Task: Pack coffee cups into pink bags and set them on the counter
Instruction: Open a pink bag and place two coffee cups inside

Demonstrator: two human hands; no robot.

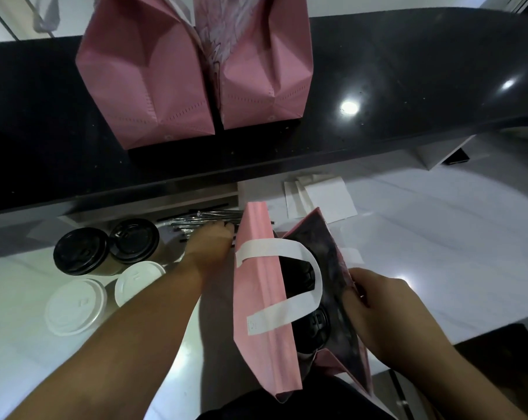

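Third pink bag (264, 298) stands open on the white worktop, black-lidded cups inside; right hand (377, 307) pinches its far wall; left hand (209, 245), beside the bag, reaches at wrapped straws (205, 218), grasp hidden; next, likely straws in, then lift beside two packed bags (193, 71) on the counter (408, 86).

Single head-worn wide-angle view, looking forward and steeply down. Sitting close above both forearms; left hand (209, 247) and right hand (374, 301) filling lower half of frame. White worktop (438, 237) lying directly under hands; black counter (377, 86) running across frame beyond hands, edges bowing from lens distortion. No second view sharing scene.
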